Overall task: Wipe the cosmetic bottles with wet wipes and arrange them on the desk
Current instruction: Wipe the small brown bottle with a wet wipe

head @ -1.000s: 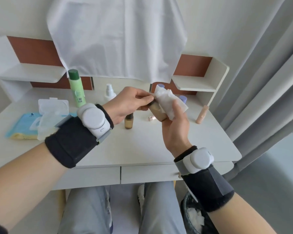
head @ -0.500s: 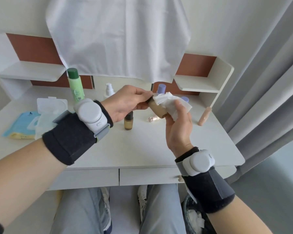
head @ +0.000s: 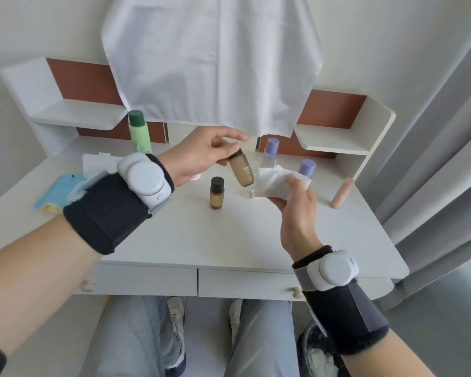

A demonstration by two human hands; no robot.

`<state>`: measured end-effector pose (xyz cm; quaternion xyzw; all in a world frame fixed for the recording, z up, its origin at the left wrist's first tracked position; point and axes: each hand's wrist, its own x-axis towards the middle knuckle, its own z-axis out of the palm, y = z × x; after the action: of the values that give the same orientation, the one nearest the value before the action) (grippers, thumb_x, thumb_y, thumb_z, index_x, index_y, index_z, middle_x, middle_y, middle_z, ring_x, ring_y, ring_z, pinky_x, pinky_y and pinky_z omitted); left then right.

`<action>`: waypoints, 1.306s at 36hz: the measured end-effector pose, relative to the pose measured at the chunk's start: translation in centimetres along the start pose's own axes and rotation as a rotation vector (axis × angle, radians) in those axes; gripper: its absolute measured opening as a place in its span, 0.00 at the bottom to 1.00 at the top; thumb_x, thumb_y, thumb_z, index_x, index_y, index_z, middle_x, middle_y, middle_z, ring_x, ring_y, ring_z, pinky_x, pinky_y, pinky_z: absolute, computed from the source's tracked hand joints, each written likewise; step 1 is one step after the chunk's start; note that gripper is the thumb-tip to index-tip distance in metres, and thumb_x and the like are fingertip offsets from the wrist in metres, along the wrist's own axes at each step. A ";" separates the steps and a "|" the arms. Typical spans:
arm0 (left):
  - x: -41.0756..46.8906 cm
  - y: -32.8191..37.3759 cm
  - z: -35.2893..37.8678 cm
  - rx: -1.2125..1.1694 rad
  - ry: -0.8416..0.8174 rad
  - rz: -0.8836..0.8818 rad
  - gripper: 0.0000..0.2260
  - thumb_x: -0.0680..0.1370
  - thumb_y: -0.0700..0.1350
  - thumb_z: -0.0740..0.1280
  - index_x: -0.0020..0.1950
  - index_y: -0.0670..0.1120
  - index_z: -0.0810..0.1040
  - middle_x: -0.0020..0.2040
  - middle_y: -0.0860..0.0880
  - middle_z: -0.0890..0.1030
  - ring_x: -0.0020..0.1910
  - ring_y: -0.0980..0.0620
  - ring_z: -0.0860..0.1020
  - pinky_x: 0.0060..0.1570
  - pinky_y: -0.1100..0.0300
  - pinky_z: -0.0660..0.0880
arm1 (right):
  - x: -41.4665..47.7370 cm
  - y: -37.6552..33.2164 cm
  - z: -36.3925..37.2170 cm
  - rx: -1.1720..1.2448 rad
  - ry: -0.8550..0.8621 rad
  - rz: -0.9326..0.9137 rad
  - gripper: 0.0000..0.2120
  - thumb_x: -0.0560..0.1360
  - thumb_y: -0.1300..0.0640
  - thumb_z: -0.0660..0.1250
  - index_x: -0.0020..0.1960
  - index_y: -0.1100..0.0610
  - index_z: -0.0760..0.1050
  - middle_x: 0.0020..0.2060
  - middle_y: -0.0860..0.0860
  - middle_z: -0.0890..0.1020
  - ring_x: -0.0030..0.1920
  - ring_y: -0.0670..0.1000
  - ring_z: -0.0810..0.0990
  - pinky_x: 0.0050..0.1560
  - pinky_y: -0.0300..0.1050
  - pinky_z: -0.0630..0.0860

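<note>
Tan bottle, where was it? asked one.

Up off the desk, said the other, tilted, dark cap uppermost, base slanting down to the right. The left hand pinched it at the cap between thumb and curled fingers, the forefinger stretched out above.

And the wipe?

Bunched in the right hand, thumb pressed on top and fingers curled under it. It hung just beside the bottle's base; whether the two touched could not be told.

What stood below?

A small brown bottle with a black cap, upright on the desk, under the left hand's wrist side. Two purple-capped bottles stood behind the wipe, and a peach tube near the right edge.

Further out?

A green bottle stood at the back left. A blue wipes pack lay at the left, partly hidden by the wristband. A white cloth hung over the middle of the back wall, grey curtains fell on the right, and a bin holding white scraps sat on the floor by the person's right knee.
</note>
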<state>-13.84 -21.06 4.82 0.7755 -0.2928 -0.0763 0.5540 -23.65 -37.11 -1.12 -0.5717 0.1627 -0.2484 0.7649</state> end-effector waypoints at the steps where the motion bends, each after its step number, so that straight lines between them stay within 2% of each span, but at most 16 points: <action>1: -0.2 0.1 0.0 0.020 0.001 0.015 0.08 0.80 0.40 0.64 0.58 0.46 0.80 0.43 0.49 0.80 0.40 0.58 0.76 0.44 0.68 0.75 | 0.2 0.1 0.1 0.008 0.000 0.024 0.12 0.81 0.60 0.56 0.45 0.57 0.77 0.45 0.50 0.82 0.47 0.50 0.81 0.51 0.45 0.81; 4: -0.7 0.2 -0.5 0.057 0.011 0.020 0.06 0.80 0.40 0.64 0.54 0.45 0.80 0.44 0.49 0.79 0.38 0.57 0.75 0.42 0.69 0.73 | 0.7 0.5 0.3 0.041 -0.019 0.134 0.11 0.79 0.61 0.57 0.49 0.60 0.78 0.47 0.53 0.84 0.51 0.55 0.82 0.51 0.48 0.82; 9: -1.5 0.2 -1.4 0.080 0.008 0.013 0.06 0.79 0.40 0.66 0.54 0.41 0.79 0.40 0.49 0.79 0.34 0.58 0.75 0.39 0.66 0.73 | 0.9 0.7 0.5 0.169 -0.060 0.343 0.07 0.81 0.60 0.57 0.52 0.61 0.73 0.52 0.58 0.81 0.57 0.61 0.80 0.60 0.57 0.78; 13: -2.0 -0.1 -2.2 0.124 0.002 -0.011 0.08 0.78 0.43 0.69 0.52 0.40 0.80 0.33 0.55 0.80 0.30 0.57 0.74 0.41 0.60 0.74 | 1.1 1.2 0.9 0.244 -0.147 0.446 0.15 0.83 0.56 0.54 0.63 0.63 0.72 0.59 0.62 0.81 0.59 0.61 0.81 0.61 0.58 0.77; 17: -2.2 -0.1 -2.4 0.092 -0.033 -0.013 0.07 0.78 0.45 0.69 0.54 0.45 0.80 0.42 0.42 0.82 0.30 0.55 0.72 0.40 0.52 0.70 | 0.7 1.6 1.3 0.246 -0.200 0.499 0.20 0.85 0.50 0.52 0.68 0.61 0.70 0.59 0.61 0.81 0.59 0.61 0.81 0.60 0.58 0.77; 19: -2.2 0.1 -2.3 0.086 -0.042 0.007 0.07 0.79 0.44 0.67 0.56 0.46 0.80 0.37 0.46 0.80 0.29 0.56 0.71 0.38 0.53 0.69 | 0.5 1.7 1.5 0.249 -0.234 0.512 0.19 0.84 0.49 0.52 0.66 0.59 0.71 0.58 0.60 0.82 0.57 0.61 0.82 0.58 0.60 0.78; 21: -2.3 0.3 -2.3 0.071 -0.039 0.030 0.07 0.79 0.43 0.66 0.53 0.43 0.82 0.34 0.49 0.78 0.28 0.57 0.71 0.37 0.56 0.69 | 0.2 1.9 1.7 0.253 -0.255 0.520 0.17 0.84 0.47 0.54 0.63 0.58 0.72 0.53 0.59 0.84 0.52 0.59 0.84 0.57 0.61 0.78; 24: -2.1 0.2 -2.3 0.031 -0.041 0.017 0.07 0.79 0.41 0.67 0.53 0.40 0.82 0.33 0.51 0.79 0.30 0.57 0.74 0.35 0.63 0.73 | 0.0 1.9 1.8 0.246 -0.316 0.522 0.15 0.83 0.46 0.56 0.58 0.56 0.74 0.45 0.55 0.86 0.47 0.56 0.85 0.53 0.60 0.80; 26: -2.2 0.0 -2.5 0.004 -0.073 -0.005 0.08 0.79 0.38 0.66 0.56 0.41 0.81 0.34 0.51 0.79 0.31 0.58 0.76 0.35 0.66 0.73 | -0.2 2.0 1.9 0.262 -0.348 0.530 0.17 0.82 0.46 0.58 0.60 0.58 0.75 0.47 0.55 0.85 0.49 0.57 0.84 0.52 0.60 0.80; 28: -2.1 -0.3 -2.8 -0.019 -0.108 -0.032 0.10 0.80 0.36 0.64 0.59 0.41 0.79 0.37 0.49 0.79 0.33 0.58 0.77 0.36 0.68 0.73 | -0.4 2.1 1.8 0.286 -0.396 0.542 0.15 0.82 0.50 0.59 0.60 0.59 0.75 0.49 0.56 0.83 0.51 0.59 0.82 0.55 0.61 0.79; 30: -2.0 -0.5 -2.9 -0.015 -0.133 -0.057 0.11 0.80 0.36 0.63 0.61 0.42 0.78 0.39 0.48 0.79 0.34 0.58 0.78 0.37 0.67 0.73 | -0.5 2.0 1.6 0.332 -0.474 0.558 0.10 0.79 0.59 0.59 0.57 0.60 0.73 0.50 0.57 0.81 0.53 0.60 0.79 0.60 0.61 0.76; 32: -1.9 -0.8 -3.0 0.018 -0.136 -0.075 0.11 0.80 0.37 0.63 0.61 0.44 0.78 0.40 0.48 0.80 0.34 0.58 0.79 0.38 0.64 0.72 | -0.6 2.1 1.3 0.356 -0.580 0.560 0.14 0.73 0.65 0.57 0.57 0.60 0.73 0.52 0.57 0.80 0.55 0.59 0.78 0.62 0.59 0.74; 35: -1.6 -1.1 -2.7 0.087 -0.101 -0.054 0.09 0.80 0.39 0.64 0.59 0.43 0.78 0.38 0.48 0.80 0.32 0.58 0.78 0.35 0.67 0.72 | -0.8 2.4 1.2 0.310 -0.670 0.539 0.21 0.70 0.70 0.53 0.60 0.61 0.74 0.55 0.57 0.79 0.57 0.58 0.78 0.59 0.55 0.75; 39: -1.4 -1.2 -2.1 0.209 -0.026 -0.002 0.07 0.80 0.46 0.66 0.54 0.45 0.79 0.35 0.50 0.80 0.29 0.55 0.77 0.30 0.71 0.70 | -0.9 2.6 1.4 0.260 -0.705 0.535 0.22 0.70 0.71 0.51 0.60 0.63 0.73 0.58 0.58 0.78 0.60 0.59 0.76 0.56 0.54 0.77; 43: -1.1 -1.5 -2.0 0.330 0.001 0.040 0.07 0.80 0.49 0.64 0.52 0.48 0.79 0.32 0.53 0.78 0.26 0.57 0.74 0.30 0.67 0.70 | -1.0 2.7 1.6 0.198 -0.689 0.561 0.19 0.72 0.72 0.51 0.57 0.62 0.74 0.55 0.57 0.78 0.54 0.56 0.78 0.49 0.49 0.79; 47: -0.9 -2.0 -2.1 0.385 -0.008 0.066 0.08 0.80 0.48 0.64 0.49 0.47 0.81 0.32 0.54 0.75 0.27 0.60 0.71 0.32 0.67 0.68 | -0.9 2.9 1.6 0.175 -0.598 0.564 0.17 0.75 0.72 0.53 0.57 0.64 0.75 0.55 0.58 0.81 0.55 0.58 0.79 0.52 0.51 0.79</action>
<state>-12.89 -18.45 3.59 0.8569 -0.3295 -0.0037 0.3964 -22.92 -34.68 -3.48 -0.4846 0.0619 0.1348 0.8621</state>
